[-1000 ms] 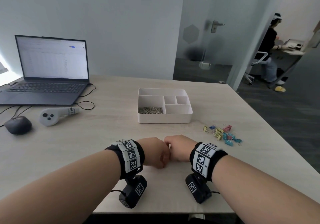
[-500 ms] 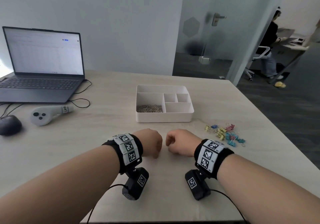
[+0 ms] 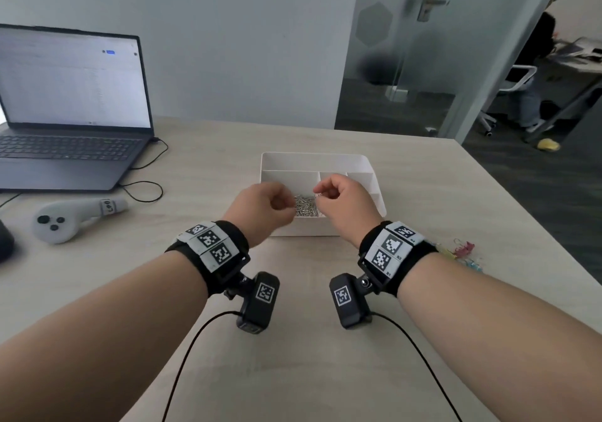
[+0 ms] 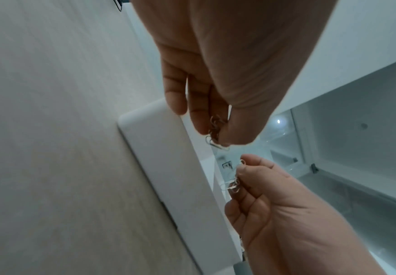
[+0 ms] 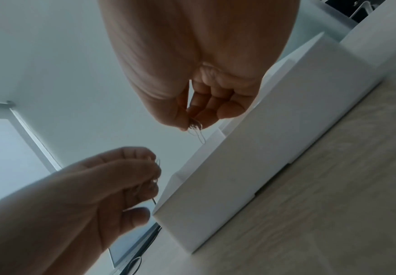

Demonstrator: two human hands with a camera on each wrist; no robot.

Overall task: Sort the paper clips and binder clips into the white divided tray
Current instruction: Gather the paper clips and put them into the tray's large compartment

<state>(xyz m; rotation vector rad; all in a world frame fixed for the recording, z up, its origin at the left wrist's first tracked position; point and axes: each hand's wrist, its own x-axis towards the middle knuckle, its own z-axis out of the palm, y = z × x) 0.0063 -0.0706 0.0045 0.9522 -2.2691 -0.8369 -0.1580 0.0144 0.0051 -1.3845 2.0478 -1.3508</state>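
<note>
Sorting step: both hands hover over the tray, each pinching paper clips for release.
Left hand (image 3: 260, 211): fingers curled, pinching thin wire paper clips (image 4: 215, 134).
Right hand (image 3: 345, 203): pinching a few more clips.
White divided tray (image 3: 312, 160): smooth plastic; silver clip pile (image 3: 306, 206) in its large left compartment.
Binder clips (image 3: 462, 250): colourful, on the pale wood-grain table (image 3: 325, 372), right of the tray.
Next move: likely parting the fingers over the pile.

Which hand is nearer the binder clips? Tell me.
Right. The right hand hangs over the tray, on the binder clips' side; the left hand is farther left, beyond it. Both pinch paper clips.
</note>
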